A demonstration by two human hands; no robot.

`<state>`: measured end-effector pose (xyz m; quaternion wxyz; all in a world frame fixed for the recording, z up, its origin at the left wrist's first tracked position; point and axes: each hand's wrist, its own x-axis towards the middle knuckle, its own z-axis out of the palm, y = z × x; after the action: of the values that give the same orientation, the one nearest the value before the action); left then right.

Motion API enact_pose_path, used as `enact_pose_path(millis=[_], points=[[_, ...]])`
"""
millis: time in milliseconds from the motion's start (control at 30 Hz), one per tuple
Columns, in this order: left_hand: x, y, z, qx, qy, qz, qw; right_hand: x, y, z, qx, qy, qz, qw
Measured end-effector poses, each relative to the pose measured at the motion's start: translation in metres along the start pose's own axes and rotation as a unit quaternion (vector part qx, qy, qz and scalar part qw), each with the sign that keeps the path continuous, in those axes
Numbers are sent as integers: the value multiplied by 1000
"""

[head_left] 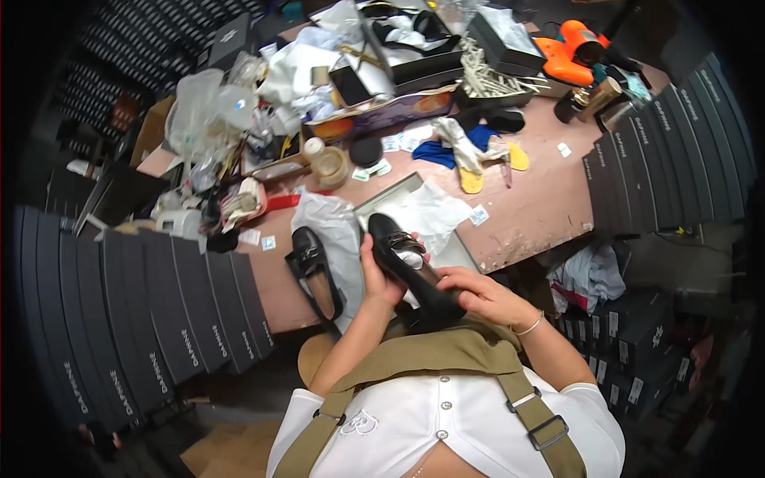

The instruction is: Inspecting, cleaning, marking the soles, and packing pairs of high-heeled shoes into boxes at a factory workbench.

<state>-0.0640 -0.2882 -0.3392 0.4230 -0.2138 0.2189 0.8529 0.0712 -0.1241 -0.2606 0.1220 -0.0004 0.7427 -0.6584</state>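
My left hand is wrapped round the middle of a black loafer with a metal buckle on its front. The shoe's toe points away from me, and something pale and crumpled shows inside it. At the heel end, my right hand has its fingers closed on the shoe's rim. Left of the shoe lies a matching black loafer, beside white tissue paper. Behind and under my hands sits an open shoebox with more tissue paper spilling out.
Stacked dark shoeboxes flank the table on the left, and more boxes rise on the right. Farther back are a jar, a blue cloth, yellow-soled gloves or pads, an orange heat gun and a phone.
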Motion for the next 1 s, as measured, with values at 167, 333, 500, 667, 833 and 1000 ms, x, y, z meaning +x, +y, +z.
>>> enact_pose_path(millis=[167, 333, 500, 667, 833, 1000], points=[[-27, 4, -28, 8, -2, -36, 999, 55, -11, 33, -359, 7, -41, 932], [-51, -6, -35, 6, 89, 33, 996, 91, 1, 62, -552, 40, -138, 822], [-59, 16, -44, -16, 88, 123, 988, 98, -14, 55, -362, -71, -280, 886], [-59, 46, -82, -113, 49, 85, 989, 90, 2, 5, -274, 208, -185, 921], [-68, 31, -62, -117, 70, 110, 985, 143, 145, 19, -560, 1, -130, 818], [-67, 44, -79, -93, 112, 180, 973, 119, -1, 47, -378, -53, -197, 903]])
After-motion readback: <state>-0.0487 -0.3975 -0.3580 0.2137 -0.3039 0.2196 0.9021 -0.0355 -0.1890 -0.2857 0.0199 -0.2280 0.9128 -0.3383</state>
